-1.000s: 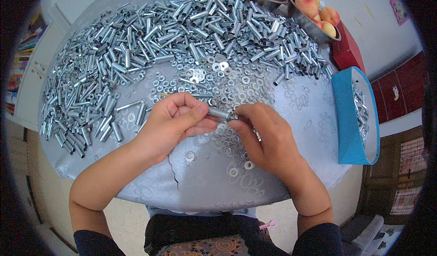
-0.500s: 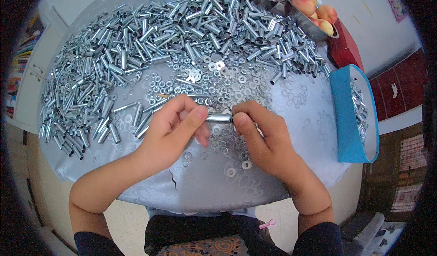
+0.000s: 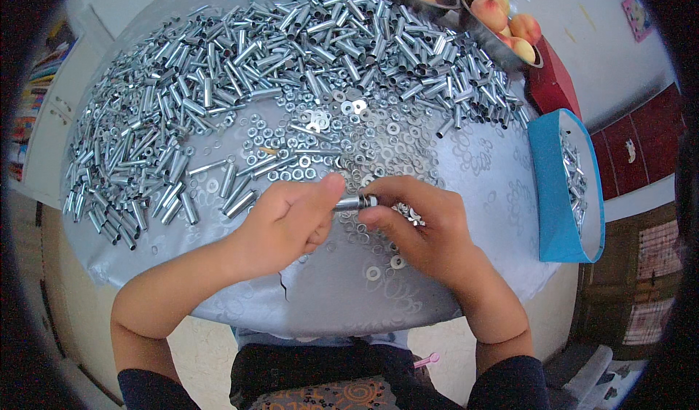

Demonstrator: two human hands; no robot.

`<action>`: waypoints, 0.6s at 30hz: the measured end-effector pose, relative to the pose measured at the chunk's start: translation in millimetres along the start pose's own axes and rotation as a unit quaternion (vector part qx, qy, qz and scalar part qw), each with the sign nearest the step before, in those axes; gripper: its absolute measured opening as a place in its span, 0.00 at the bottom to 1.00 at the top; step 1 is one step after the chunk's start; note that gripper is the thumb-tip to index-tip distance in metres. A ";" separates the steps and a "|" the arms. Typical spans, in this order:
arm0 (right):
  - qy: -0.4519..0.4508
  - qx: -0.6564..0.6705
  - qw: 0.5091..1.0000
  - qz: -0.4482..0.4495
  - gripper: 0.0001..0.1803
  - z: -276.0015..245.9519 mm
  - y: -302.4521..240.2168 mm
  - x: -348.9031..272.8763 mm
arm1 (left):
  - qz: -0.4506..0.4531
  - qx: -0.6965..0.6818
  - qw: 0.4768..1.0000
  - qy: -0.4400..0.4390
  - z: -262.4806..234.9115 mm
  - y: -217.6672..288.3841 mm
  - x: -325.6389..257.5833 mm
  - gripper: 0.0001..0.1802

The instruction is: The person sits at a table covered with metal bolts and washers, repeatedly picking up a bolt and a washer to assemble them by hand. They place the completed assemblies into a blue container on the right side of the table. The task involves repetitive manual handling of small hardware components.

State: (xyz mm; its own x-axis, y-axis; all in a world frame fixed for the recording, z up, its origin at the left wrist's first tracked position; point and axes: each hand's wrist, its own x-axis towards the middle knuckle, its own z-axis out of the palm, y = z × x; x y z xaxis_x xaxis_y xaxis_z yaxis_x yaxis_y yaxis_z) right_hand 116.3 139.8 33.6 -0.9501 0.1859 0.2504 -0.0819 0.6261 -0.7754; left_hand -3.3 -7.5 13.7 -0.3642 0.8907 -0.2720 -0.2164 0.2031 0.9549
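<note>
My left hand (image 3: 291, 221) grips one end of a short silver metal tube (image 3: 351, 202), thumb stretched along it. My right hand (image 3: 422, 224) pinches the tube's other end with its fingertips, where a small ring-shaped part sits. Both hands hover just above the table (image 3: 320, 301), which has a silvery patterned cover. Loose washers and nuts (image 3: 320, 144) lie scattered just beyond my fingers. A wide heap of silver tubes (image 3: 240, 68) curves around the far and left sides of the table.
A blue tray (image 3: 564, 188) holding several silver parts stands at the right table edge. Metal bowls with peaches (image 3: 506, 28) sit at the far right, beside a red box (image 3: 550, 82). Single washers (image 3: 375, 271) lie near my right wrist.
My hands have drawn slightly apart, showing more of the tube between them. My left thumb now lies along the tube, and my right fingers have shifted on its end.
</note>
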 end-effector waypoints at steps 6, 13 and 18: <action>0.011 -0.040 0.988 -0.145 0.11 -1.4 15.2 3.8 | -0.097 -0.054 0.994 -0.026 -3.0 7.2 5.3 0.29; -0.018 -0.055 0.992 -0.112 0.09 -2.0 15.0 4.0 | -0.017 0.027 0.999 -0.015 -2.4 0.7 2.3 0.28; -0.087 -0.098 0.991 -0.033 0.11 -4.6 13.0 2.8 | 0.021 0.067 0.997 -0.004 2.5 1.4 -1.4 0.27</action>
State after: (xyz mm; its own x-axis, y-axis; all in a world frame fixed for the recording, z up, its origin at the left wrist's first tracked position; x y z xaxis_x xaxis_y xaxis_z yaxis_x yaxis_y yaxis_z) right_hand 113.9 152.0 26.9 -0.9836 0.0177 0.1795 -0.1010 0.7703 -0.6296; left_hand -0.8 -7.5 15.8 -0.3630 0.9029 -0.2302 -0.0771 0.2171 0.9731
